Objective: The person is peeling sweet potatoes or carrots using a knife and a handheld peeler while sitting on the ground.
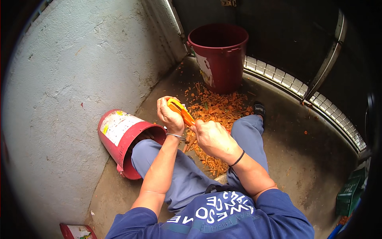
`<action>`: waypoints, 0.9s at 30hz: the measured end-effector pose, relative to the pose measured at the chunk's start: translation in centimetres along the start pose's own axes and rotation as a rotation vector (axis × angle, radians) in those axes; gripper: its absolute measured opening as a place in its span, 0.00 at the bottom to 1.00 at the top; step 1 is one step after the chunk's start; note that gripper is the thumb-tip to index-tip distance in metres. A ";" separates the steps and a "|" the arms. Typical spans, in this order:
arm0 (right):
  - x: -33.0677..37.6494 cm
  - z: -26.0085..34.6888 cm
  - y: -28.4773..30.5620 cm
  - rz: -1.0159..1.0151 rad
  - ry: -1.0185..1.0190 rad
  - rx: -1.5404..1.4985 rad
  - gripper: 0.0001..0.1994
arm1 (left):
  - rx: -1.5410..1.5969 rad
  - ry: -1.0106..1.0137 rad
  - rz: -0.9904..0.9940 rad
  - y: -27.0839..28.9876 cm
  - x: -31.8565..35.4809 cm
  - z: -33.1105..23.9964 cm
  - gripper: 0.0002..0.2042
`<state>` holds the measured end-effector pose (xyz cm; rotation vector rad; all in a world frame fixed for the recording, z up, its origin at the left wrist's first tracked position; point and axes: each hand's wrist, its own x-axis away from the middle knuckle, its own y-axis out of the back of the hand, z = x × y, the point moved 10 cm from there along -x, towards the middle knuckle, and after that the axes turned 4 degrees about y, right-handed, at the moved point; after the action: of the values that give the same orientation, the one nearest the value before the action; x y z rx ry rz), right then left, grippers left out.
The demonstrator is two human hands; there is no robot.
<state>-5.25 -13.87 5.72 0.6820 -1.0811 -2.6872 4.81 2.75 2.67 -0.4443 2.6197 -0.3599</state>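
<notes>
Out in front of me, my left hand (171, 115) is closed around a long, bright orange carrot (180, 108), with a dark narrow line running along it. The carrot slants down toward my right hand (215, 138), whose fingers are curled at its lower end. What my right hand grips is mostly hidden; a bit of red shows beside it. Beneath both hands, a wide heap of orange peelings and scraps (219, 106) lies on the floor between my legs.
A dark red bucket (223, 67) stands upright behind the heap. Another red bucket (113, 133) lies tipped over by my left knee, near the rough pale wall (75, 79). Dark panels (286, 44) curve along the far right. At the right edge is a green crate (349, 195).
</notes>
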 end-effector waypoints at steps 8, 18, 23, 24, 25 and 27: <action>0.0 0.7 0.2 0.085 0.027 0.045 0.15 | 0.203 0.199 -0.080 1.8 -1.6 0.1 0.16; -1.1 1.3 2.5 -0.102 0.011 -0.245 0.10 | 0.502 0.487 0.038 0.4 -1.1 1.1 0.15; -1.2 2.0 2.0 -0.091 0.020 -0.235 0.08 | 0.519 0.498 0.045 0.8 -1.3 2.7 0.15; -1.2 1.6 1.9 -0.093 0.015 -0.233 0.08 | 0.520 0.503 0.048 0.5 -1.1 2.6 0.15; -1.2 1.5 1.8 -0.110 0.040 -0.233 0.08 | 0.513 0.506 0.069 0.0 -0.9 2.4 0.16; -1.2 1.4 1.9 -0.126 0.065 -0.233 0.08 | 0.506 0.509 0.090 -0.5 -0.7 2.1 0.16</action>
<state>-4.86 -13.95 8.34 0.8110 -0.7161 -2.8129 6.48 2.20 1.25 -0.0622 2.8538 -1.2021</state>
